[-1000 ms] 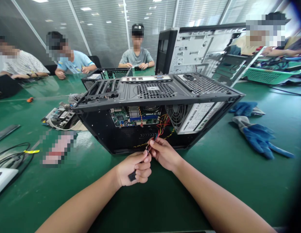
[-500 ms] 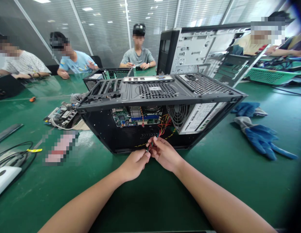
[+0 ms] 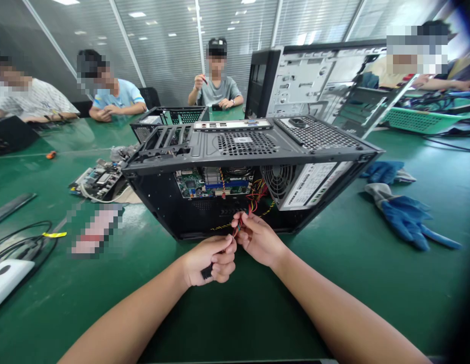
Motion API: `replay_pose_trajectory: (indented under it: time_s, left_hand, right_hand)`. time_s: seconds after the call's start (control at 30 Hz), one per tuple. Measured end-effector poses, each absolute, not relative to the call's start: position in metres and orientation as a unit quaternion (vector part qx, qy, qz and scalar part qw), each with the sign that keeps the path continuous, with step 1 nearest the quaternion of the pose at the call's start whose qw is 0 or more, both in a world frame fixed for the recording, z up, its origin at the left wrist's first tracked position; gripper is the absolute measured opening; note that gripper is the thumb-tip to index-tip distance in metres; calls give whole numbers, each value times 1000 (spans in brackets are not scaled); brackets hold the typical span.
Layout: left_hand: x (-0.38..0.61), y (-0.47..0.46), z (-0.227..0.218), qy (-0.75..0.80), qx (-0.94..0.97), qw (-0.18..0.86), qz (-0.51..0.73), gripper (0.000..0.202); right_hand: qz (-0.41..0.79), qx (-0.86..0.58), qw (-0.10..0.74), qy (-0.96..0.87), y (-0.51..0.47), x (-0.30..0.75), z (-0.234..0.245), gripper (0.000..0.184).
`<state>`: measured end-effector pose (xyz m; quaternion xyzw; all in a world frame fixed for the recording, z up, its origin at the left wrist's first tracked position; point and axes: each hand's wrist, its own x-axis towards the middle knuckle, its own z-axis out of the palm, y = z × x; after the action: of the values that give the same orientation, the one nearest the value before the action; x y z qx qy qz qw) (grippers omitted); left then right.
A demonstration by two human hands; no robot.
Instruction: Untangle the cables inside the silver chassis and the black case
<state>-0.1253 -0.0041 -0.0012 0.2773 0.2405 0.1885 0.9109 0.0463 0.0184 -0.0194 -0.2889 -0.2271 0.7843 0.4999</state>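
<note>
Left hand and right hand are pinched on a bundle of wires, which is angled forward and rightward from them into the computer case just ahead, the right being placed nearer.

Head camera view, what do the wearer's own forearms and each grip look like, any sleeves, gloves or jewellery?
The bare, slim-fingered left grip and right grip are human hands without gloves. The smooth, tapering left forearm and right forearm show no sleeve, watch or bracelet. No rings, markings or cables worn on them are visible; some fingers are partly hidden.
</note>
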Motion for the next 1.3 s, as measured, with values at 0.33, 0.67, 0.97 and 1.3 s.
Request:
replay_pose_trajectory:
  time_s: [0.33, 0.67, 0.97, 1.3]
  left_hand:
    - [-122, -6, -8, 273, 315, 881, 226, 33]
    - [-116, -10, -8, 317, 362, 840, 250, 37]
    - [-124, -6, -7, 216, 191, 937, 199, 29]
    - [-120, -9, -10, 250, 224, 916, 220, 30]
  right_hand:
    - [757, -315, 480, -311, 14, 44, -21, 26]
    - [731, -345, 499, -313, 17, 43, -21, 33]
    - [740, -337, 500, -299, 18, 43, -22, 32]
    - [728, -345, 499, -318, 17, 43, -22, 28]
